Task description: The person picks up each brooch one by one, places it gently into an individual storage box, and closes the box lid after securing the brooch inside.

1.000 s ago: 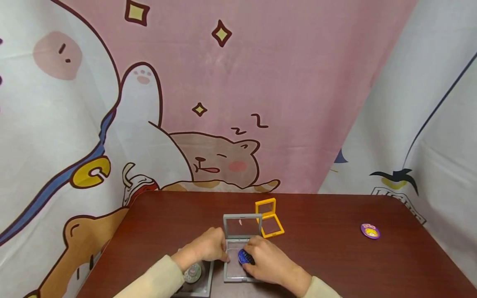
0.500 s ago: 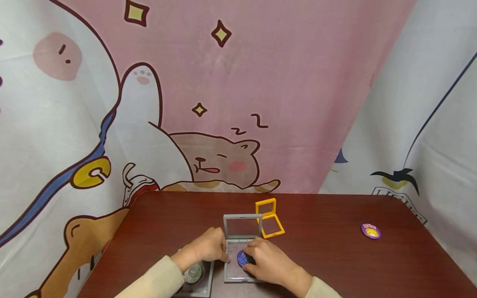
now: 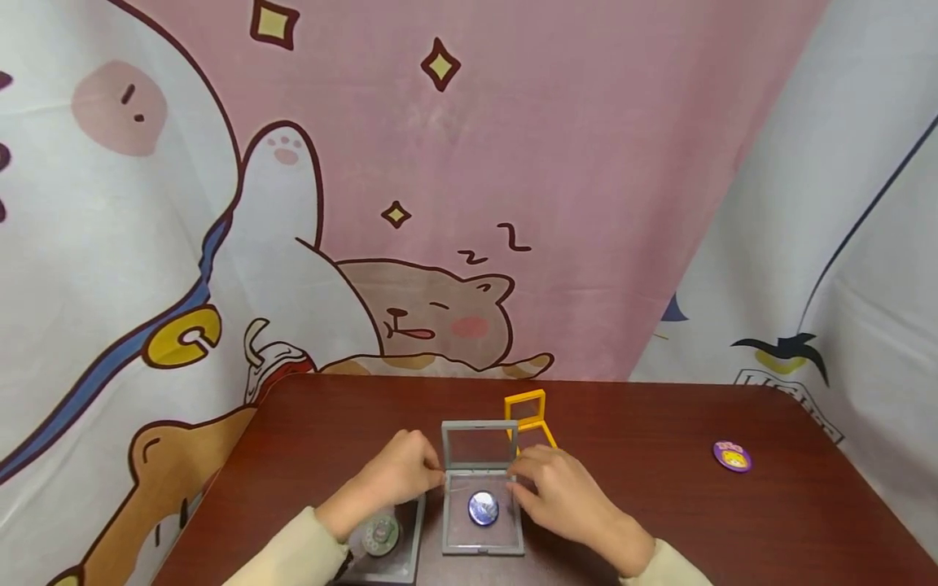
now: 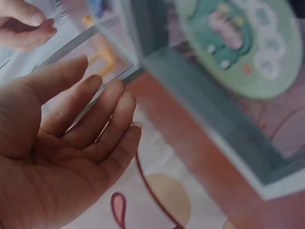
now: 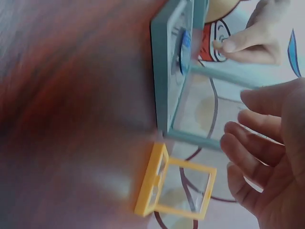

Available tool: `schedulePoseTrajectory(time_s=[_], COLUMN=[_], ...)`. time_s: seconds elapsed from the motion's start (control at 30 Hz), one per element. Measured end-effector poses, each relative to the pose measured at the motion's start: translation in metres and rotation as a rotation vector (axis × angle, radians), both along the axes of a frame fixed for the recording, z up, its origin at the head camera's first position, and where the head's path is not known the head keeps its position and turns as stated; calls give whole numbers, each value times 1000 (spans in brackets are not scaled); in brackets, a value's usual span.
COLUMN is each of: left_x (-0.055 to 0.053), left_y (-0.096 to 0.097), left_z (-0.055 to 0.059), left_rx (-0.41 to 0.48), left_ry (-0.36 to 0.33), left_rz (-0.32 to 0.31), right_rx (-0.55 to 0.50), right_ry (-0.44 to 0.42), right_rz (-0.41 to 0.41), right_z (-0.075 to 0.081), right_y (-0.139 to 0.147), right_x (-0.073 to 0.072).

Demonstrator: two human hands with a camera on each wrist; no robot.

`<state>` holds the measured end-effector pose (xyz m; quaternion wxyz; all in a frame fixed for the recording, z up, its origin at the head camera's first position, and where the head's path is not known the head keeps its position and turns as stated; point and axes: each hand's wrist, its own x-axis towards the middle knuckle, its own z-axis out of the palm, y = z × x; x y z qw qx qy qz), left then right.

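Observation:
In the head view a grey display case (image 3: 446, 521) stands open before me, its clear-windowed lid (image 3: 479, 424) raised at the back. A round blue badge (image 3: 484, 508) lies on the clear film of its lower half. My left hand (image 3: 399, 468) is by the case's left side near the hinge; its loosely bent fingers (image 4: 107, 107) hold nothing in the left wrist view. Opposite, my right hand (image 3: 567, 492) is at the right side, its relaxed, spread fingers (image 5: 252, 148) without anything in them. Neither hand touches the badge.
A second grey case (image 3: 416, 537) with a round green badge (image 3: 381, 535) in it lies under my left forearm, partly hidden. Behind the right hand a small yellow case (image 3: 524, 397) stands open. A purple badge (image 3: 732, 456) lies far right on the brown table (image 3: 630, 431).
My right hand has let go of the blue badge, which stays on the film, and moved to the case's right side. The left hand has shifted back along the left side.

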<state>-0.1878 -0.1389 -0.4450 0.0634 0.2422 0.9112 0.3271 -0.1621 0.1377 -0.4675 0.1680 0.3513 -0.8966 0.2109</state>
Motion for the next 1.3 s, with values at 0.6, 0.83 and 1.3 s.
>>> schedulePoseTrajectory(time_s=[0.6, 0.83, 1.3], left_x=[8, 5, 3], left_y=[-10, -3, 2], left_z=[28, 23, 10], left_rx=[231, 200, 145], left_ry=[237, 315, 365], left_rz=[184, 116, 23], right_rx=[-277, -286, -188], right_ry=[-118, -169, -112], right_rz=[-121, -108, -130], right_z=[21, 23, 15], right_y=[11, 3, 3], right_x=[-12, -14, -17])
